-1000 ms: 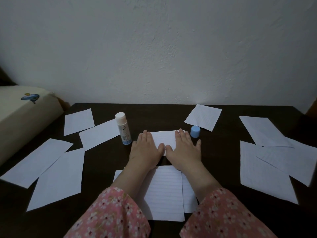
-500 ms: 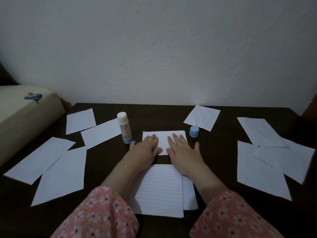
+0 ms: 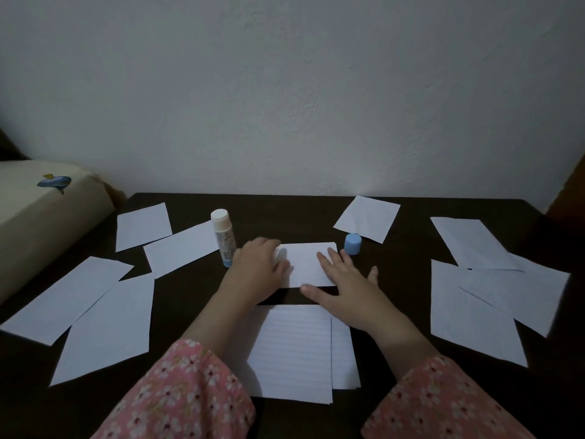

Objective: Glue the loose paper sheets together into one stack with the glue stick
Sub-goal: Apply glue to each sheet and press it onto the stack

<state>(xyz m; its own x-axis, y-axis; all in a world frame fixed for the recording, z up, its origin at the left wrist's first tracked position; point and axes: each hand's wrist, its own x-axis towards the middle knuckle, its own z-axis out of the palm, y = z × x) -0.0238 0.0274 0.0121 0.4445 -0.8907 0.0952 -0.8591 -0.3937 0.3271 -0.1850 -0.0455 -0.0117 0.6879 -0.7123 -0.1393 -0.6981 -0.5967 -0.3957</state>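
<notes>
A small white lined sheet [image 3: 308, 264] lies at the middle of the dark table [image 3: 285, 213]. My left hand [image 3: 258, 272] rests flat on its left edge, fingers blurred. My right hand [image 3: 343, 285] lies flat on its right part with fingers spread and thumb along the near edge. The uncapped glue stick [image 3: 223, 237] stands upright just left of my left hand. Its blue cap [image 3: 352, 243] stands at the sheet's far right corner. A stack of lined sheets [image 3: 297, 353] lies close to me, between my forearms.
Loose white sheets lie scattered: several on the left [image 3: 104, 324], one at the back [image 3: 367, 221], and overlapping ones on the right [image 3: 493, 293]. A cream cushion with a blue fish print [image 3: 47, 210] borders the table's left side. A white wall rises behind.
Both hands slid toward me and apart over the small sheet. More of the sheet's middle shows between them now. The glue stick and cap stayed put.
</notes>
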